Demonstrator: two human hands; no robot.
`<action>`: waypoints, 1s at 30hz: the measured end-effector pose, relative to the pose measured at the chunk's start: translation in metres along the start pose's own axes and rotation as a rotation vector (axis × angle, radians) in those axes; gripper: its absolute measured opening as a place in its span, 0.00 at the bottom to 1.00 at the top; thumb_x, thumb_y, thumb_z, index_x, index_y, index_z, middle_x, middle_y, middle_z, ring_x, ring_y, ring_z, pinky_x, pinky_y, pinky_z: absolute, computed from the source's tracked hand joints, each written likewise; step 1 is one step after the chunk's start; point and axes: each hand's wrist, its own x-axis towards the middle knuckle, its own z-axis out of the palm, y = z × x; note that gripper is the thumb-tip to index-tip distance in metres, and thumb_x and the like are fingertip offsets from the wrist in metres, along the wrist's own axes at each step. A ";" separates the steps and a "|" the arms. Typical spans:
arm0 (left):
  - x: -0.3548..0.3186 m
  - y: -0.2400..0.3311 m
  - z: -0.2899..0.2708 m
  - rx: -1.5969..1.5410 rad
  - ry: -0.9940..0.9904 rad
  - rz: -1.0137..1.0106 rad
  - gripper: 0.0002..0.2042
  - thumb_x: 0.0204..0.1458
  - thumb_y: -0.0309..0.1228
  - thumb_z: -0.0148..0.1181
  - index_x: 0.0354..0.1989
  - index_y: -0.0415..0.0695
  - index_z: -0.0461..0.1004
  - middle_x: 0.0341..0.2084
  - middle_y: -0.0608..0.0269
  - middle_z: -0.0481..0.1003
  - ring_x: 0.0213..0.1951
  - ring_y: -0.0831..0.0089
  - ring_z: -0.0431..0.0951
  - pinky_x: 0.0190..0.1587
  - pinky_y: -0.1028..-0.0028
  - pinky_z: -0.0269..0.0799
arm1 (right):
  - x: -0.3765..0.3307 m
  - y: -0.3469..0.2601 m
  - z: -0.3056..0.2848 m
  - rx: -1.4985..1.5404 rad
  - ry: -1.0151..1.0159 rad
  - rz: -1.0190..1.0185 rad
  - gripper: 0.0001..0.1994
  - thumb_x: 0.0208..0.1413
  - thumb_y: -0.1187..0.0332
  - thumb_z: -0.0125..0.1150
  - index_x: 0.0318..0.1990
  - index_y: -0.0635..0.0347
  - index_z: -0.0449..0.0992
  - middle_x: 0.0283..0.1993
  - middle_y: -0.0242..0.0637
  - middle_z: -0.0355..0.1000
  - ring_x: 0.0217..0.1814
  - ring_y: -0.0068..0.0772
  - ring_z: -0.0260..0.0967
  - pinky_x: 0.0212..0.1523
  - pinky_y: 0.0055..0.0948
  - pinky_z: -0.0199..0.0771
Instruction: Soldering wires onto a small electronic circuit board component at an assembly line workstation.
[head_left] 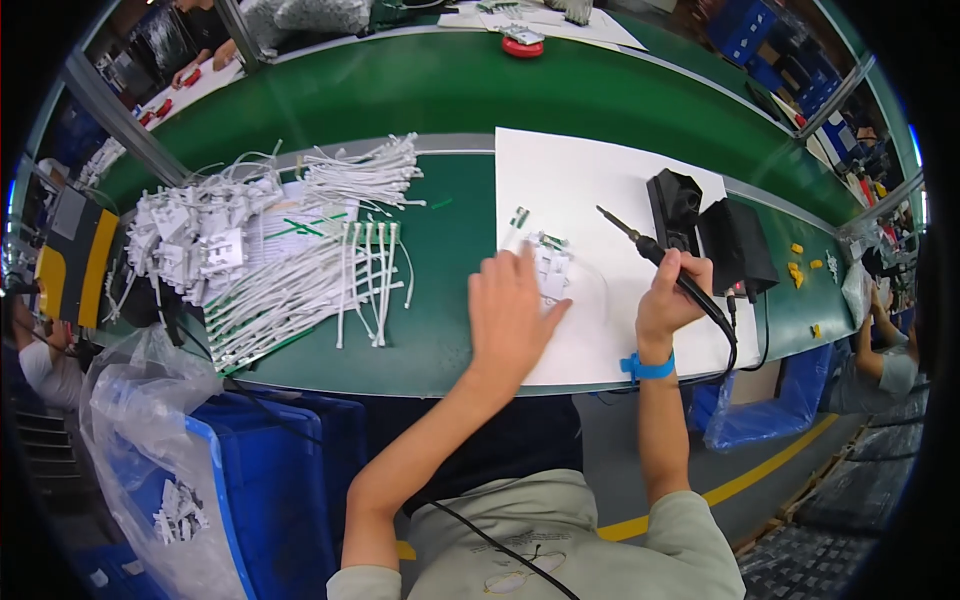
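My right hand [672,290] grips a soldering iron [648,246] by its dark handle, the thin tip pointing up and left above a white sheet [620,345]. My left hand [512,312] rests on the sheet's left part. Its index finger and thumb lie at the side and lower edge of a white plastic part [553,272], steadying it; the other fingertips are hard to make out. Green pieces show at that part's top edge. A small green circuit board [519,217] lies just beyond my left fingertips. A blue band [648,368] circles my right wrist.
Left on the green bench lie heaped white plastic parts [165,235] and bundled white wires [290,290]. A black iron stand [675,205] and black box [738,245] stand right. Yellow bits [795,272] lie beyond. Blue bins [265,480] stand below. A green conveyor [400,95] runs behind.
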 end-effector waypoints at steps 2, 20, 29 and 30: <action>0.001 0.007 0.013 0.037 -0.068 0.126 0.26 0.47 0.34 0.69 0.56 0.37 0.73 0.40 0.52 0.72 0.44 0.57 0.72 0.45 0.60 0.67 | -0.001 0.001 0.004 0.078 0.039 0.009 0.08 0.63 0.74 0.63 0.32 0.62 0.70 0.28 0.28 0.66 0.29 0.16 0.60 0.30 0.19 0.62; 0.010 0.001 0.001 -0.069 0.188 0.093 0.09 0.57 0.29 0.59 0.44 0.42 0.80 0.43 0.53 0.75 0.41 0.54 0.76 0.40 0.59 0.75 | 0.007 0.028 -0.023 0.172 0.119 0.119 0.07 0.66 0.72 0.60 0.35 0.64 0.71 0.32 0.30 0.68 0.32 0.18 0.63 0.34 0.18 0.65; -0.010 -0.028 0.002 -0.174 0.082 -0.017 0.10 0.62 0.26 0.55 0.45 0.34 0.79 0.35 0.40 0.80 0.38 0.44 0.80 0.41 0.54 0.76 | 0.012 0.008 -0.005 0.160 0.131 0.074 0.07 0.64 0.73 0.61 0.33 0.62 0.71 0.26 0.25 0.63 0.26 0.14 0.57 0.26 0.19 0.56; -0.010 -0.024 -0.002 -0.165 0.068 -0.038 0.10 0.61 0.25 0.56 0.44 0.34 0.79 0.34 0.40 0.79 0.36 0.44 0.80 0.40 0.54 0.76 | 0.013 0.011 -0.007 0.103 0.119 0.012 0.08 0.63 0.73 0.62 0.33 0.61 0.71 0.25 0.24 0.62 0.23 0.13 0.56 0.25 0.18 0.54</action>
